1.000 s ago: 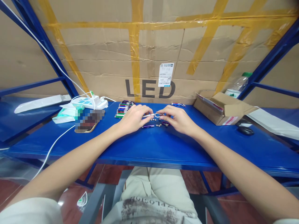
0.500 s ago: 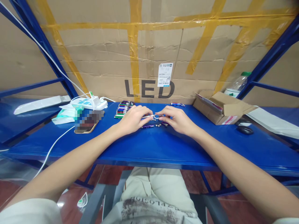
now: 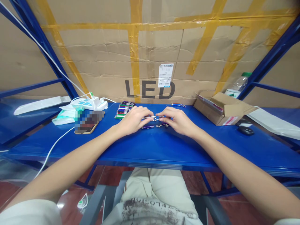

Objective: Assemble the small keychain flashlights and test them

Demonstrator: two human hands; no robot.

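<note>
Two bare hands were at the middle of the glossy blue tabletop (image 3: 164,147), fingertip to fingertip. The left hand (image 3: 133,119) was closed in a pinch on the barrel of a slim silver keychain torch (image 3: 152,117). The right hand (image 3: 178,120) was closed in a pinch on the torch's other end, where a small wire ring showed. Just which part its fingertips gripped was too small to tell.

The torch hung just above the table with its long axis running left to right, roughly level. It bridged the gap between the hands, so neither was nearer to it.

Just under it a short purple torch (image 3: 148,127) lay on the table, nearly parallel and close to the left fingertips. A few small silver button cells (image 3: 159,125) were scattered between the hands.

A tidy row of coloured torches (image 3: 123,110) lay behind the left hand, with a white power strip (image 3: 90,102) farther left. An open cardboard box (image 3: 222,107) and a black computer mouse (image 3: 245,130) sat well apart to the right. A taped cardboard wall printed "LED" (image 3: 150,56) stood behind everything.
</note>
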